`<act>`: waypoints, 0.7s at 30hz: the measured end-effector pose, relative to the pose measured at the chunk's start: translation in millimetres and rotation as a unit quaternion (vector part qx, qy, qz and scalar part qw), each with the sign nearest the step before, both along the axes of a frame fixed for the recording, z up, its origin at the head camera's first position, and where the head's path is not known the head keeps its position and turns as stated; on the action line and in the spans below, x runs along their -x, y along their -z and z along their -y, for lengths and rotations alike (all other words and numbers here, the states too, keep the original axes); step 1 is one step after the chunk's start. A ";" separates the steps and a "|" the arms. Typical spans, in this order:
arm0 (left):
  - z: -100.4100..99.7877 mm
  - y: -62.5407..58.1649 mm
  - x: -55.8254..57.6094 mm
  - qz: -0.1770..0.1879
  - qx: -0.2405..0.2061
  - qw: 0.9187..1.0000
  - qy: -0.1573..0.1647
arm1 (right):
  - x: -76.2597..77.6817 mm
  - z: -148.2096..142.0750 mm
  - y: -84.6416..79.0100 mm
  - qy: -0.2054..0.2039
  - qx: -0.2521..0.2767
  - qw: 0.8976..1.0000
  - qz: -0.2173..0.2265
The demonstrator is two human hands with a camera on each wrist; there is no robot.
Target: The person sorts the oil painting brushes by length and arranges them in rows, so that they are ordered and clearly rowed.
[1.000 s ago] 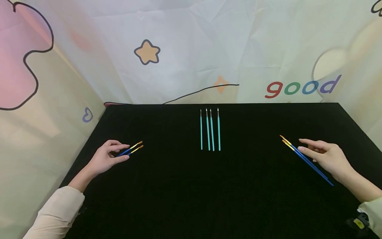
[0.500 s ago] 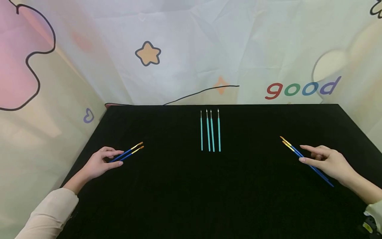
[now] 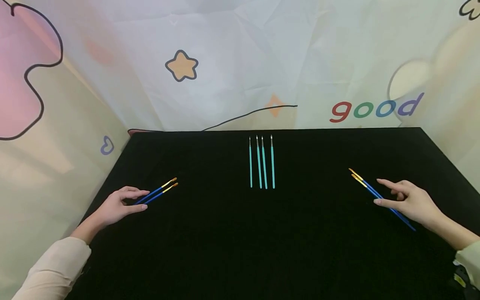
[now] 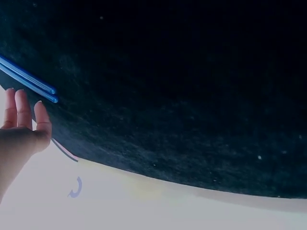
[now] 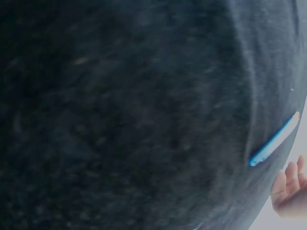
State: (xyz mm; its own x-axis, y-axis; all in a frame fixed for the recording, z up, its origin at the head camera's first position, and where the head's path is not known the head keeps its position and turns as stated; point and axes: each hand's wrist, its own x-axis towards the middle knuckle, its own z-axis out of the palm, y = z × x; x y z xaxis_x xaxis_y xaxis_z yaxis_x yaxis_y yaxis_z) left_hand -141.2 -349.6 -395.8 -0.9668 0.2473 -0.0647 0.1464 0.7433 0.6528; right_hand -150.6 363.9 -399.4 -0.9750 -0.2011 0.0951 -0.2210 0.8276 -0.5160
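Note:
Two paintbrushes with blue handles, gold ferrules and brown bristles [image 3: 155, 194] lie on the left part of the black table. My left hand [image 3: 117, 204] is over their handle ends, thumb and fingers extended on either side. The left wrist view shows the two blue handles [image 4: 29, 80] beside the raised fingers [image 4: 21, 108], with a gap between. On the right, a second pair of blue paintbrushes [image 3: 375, 193] lies slanted. Over their handles reaches my right hand [image 3: 414, 203], thumb across them and index finger extended; contact is unclear. Its fingers look relaxed and apart from the blue handle [image 5: 273, 143] in the right wrist view.
Several thin turquoise paintbrushes [image 3: 259, 166] lie side by side, upper middle, bristles towards the far edge. The black table [image 3: 232, 241] meets a printed cloth backdrop [image 3: 232, 54] behind and at the sides.
My left hand has slid back towards the near left along the blue paintbrushes, baring more of their handles. My right hand has lowered slightly towards me. All the brushes lie where they were.

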 end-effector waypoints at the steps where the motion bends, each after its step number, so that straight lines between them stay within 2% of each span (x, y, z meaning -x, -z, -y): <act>1: 0.5 0.0 -0.1 0.004 0.001 1.000 0.001 | 0.0 -0.6 1.4 -0.004 -0.006 1.000 -0.005; 5: 2.5 0.3 -1.0 0.018 -0.003 1.000 0.006 | 0.4 -2.0 6.1 -0.008 -0.029 1.000 -0.007; 14: 7.4 5.9 -1.8 0.026 -0.016 1.000 0.008 | 0.5 -2.8 17.4 -0.005 -0.064 0.997 -0.030; 21: 7.3 7.1 -1.9 0.035 -0.026 0.999 0.013 | 0.0 -3.3 26.6 0.007 -0.087 0.996 -0.028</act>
